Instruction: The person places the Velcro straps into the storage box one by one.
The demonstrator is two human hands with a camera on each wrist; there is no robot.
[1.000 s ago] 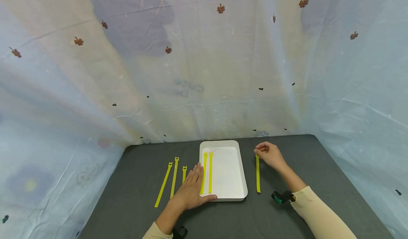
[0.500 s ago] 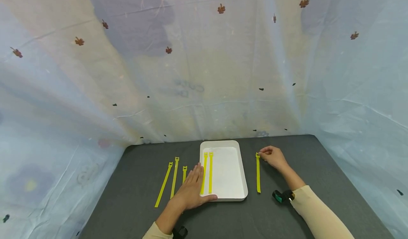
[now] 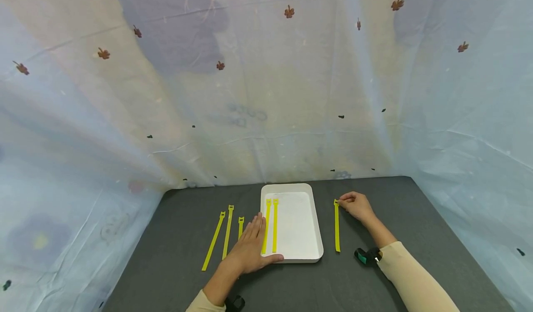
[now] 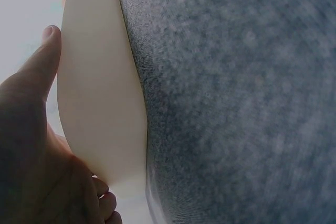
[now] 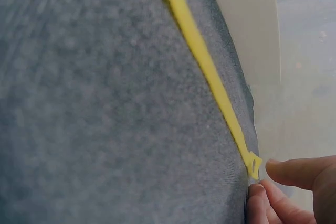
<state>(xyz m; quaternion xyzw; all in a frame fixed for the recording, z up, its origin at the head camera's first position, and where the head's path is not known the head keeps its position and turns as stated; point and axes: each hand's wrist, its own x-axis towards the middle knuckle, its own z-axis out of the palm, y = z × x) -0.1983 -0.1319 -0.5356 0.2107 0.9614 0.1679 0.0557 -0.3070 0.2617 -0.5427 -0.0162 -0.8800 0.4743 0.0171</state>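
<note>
One yellow strap (image 3: 337, 231) lies at the fingertips of your right hand (image 3: 357, 207) — its slotted head is right by your thumb and bent fingers, and its tail runs towards you along the dark counter (image 3: 312, 289). The right wrist view shows a narrow gap between your thumb and that head; whether your other fingers touch or pinch it, I cannot tell. Your left hand (image 3: 248, 249) is spread, fingers straight along the left side of the white tray (image 3: 297, 228), thumb at its near rim. Inside, two tray straps (image 3: 275, 228), also yellow, lie side by side, heads away from you, close to the left wall. Left of the tray are three more straps (image 3: 227, 232) on the counter — the outermost slanting, the innermost partly hidden behind your left hand. A black band (image 3: 366, 257) sits by your right cuff. Behind the counter hangs a pale sheet (image 3: 266, 94) with small brown leaf shapes.
</note>
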